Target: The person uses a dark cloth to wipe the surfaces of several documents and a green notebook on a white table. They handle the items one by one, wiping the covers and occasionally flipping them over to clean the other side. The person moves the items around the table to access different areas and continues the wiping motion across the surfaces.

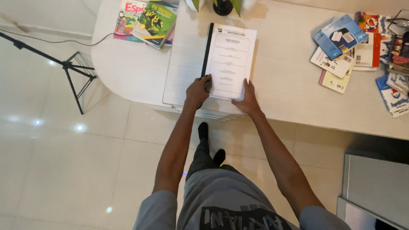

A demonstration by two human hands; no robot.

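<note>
**Bound report held at the near edge of the worktop**

White paper with a black spine strip made up the bound document [230, 59], which lay flat on the pale wood-grain worktop [281, 85], its lower end reaching the near edge. The left hand [197, 91] rested on the lower left corner, fingers curled down over the bottom of the black binding, gripping that corner. The right hand [248, 99] lay flat and spread on the lower right corner, pressing the cover sheet down rather than closing around it. Both hands therefore sat at the end nearest the person, with the rest of the document stretching away from them toward the far edge.

Judging by its thin profile, the document looked light and floppy across the loose pages, stiff only along the bound spine. The cover seemed smooth and likely to slide on the worktop. The spine side appeared the surest place to take hold; the free edge would probably bend or fan if lifted alone.

A stack of colourful books [147, 21] sat at the far left corner, a dark plant pot [223, 7] at the far edge, and scattered booklets [341, 47] toward the right end. A tripod [70, 70] stood on the tiled floor [64, 162].
</note>
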